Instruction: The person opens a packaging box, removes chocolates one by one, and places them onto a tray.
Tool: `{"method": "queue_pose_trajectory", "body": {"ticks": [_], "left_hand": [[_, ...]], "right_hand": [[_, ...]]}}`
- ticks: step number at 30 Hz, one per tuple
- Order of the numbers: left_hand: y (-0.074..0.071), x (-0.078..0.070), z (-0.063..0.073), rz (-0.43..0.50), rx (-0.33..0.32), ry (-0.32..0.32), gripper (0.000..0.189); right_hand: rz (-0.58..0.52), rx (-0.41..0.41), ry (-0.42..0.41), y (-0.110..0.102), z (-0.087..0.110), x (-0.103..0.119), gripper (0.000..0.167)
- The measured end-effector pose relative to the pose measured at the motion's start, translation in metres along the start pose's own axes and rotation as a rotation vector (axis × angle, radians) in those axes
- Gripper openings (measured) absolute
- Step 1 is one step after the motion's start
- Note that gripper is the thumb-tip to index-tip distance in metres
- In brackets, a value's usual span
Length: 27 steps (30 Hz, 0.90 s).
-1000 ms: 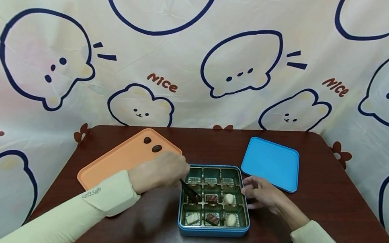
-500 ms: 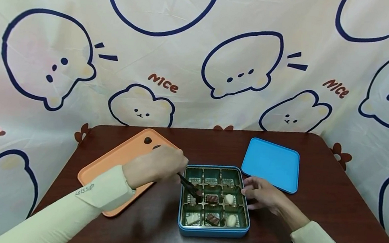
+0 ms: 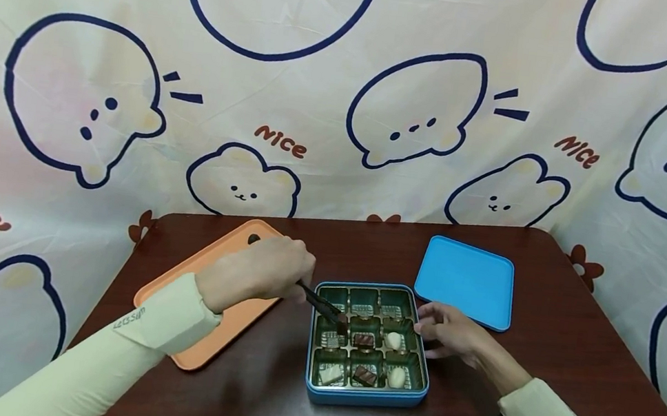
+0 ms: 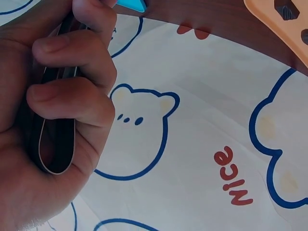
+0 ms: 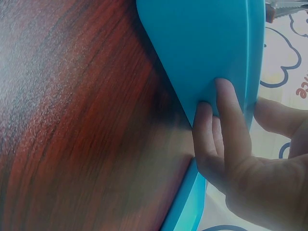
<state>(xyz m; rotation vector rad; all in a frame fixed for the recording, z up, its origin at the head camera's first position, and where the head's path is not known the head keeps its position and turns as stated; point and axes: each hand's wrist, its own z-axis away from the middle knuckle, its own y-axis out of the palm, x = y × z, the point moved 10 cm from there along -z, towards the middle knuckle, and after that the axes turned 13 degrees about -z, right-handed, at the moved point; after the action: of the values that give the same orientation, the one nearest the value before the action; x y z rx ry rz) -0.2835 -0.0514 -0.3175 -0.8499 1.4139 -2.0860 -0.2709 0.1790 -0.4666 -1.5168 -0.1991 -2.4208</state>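
Observation:
My left hand (image 3: 263,269) grips black tongs (image 3: 322,304), fingers wrapped round their bent handle in the left wrist view. The tips pinch a small brown chocolate (image 3: 343,325) over the left part of the tin's middle row. This blue tin (image 3: 363,399) has a divided metallic insert. A white piece (image 3: 330,374) lies front left, with chocolate pieces (image 3: 364,376) in the middle column and whitish oval pieces (image 3: 396,377) at right. Against the tin's right side rest the extended fingers of my right hand (image 3: 450,330), thumb at the rim. Back-row compartments hold nothing visible.
Left of the tin lies an orange tray (image 3: 224,333), partly under my left forearm, with a dark piece (image 3: 253,238) showing. A blue lid (image 3: 465,280) lies at the back right, close behind my right hand. A printed cloth (image 3: 320,109) hangs behind the brown table (image 3: 535,295).
My left hand has moved left and slightly back, bringing the tongs with the brown chocolate up from the left middle compartment. The right hand and tin have stayed in place.

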Motion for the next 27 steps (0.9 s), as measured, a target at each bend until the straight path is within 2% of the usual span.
{"method": "queue_pose_trajectory", "body": {"ticks": [3, 15, 21, 27], "left_hand": [[-0.002, 0.004, 0.0, 0.009, -0.003, -0.005, 0.013], [-0.014, 0.015, 0.007, -0.021, -0.046, -0.008, 0.015], [-0.018, 0.022, 0.011, -0.019, -0.061, 0.003, 0.021], [-0.021, 0.035, 0.016, 0.022, -0.093, -0.021, 0.012]], "right_hand": [[0.004, -0.004, 0.0, -0.001, -0.001, 0.0, 0.048], [0.005, -0.016, 0.0, -0.001, -0.002, -0.002, 0.046], [0.009, -0.014, -0.002, 0.0, -0.002, -0.002, 0.046], [0.015, -0.014, -0.004, -0.001, -0.002, -0.002, 0.047]]}}
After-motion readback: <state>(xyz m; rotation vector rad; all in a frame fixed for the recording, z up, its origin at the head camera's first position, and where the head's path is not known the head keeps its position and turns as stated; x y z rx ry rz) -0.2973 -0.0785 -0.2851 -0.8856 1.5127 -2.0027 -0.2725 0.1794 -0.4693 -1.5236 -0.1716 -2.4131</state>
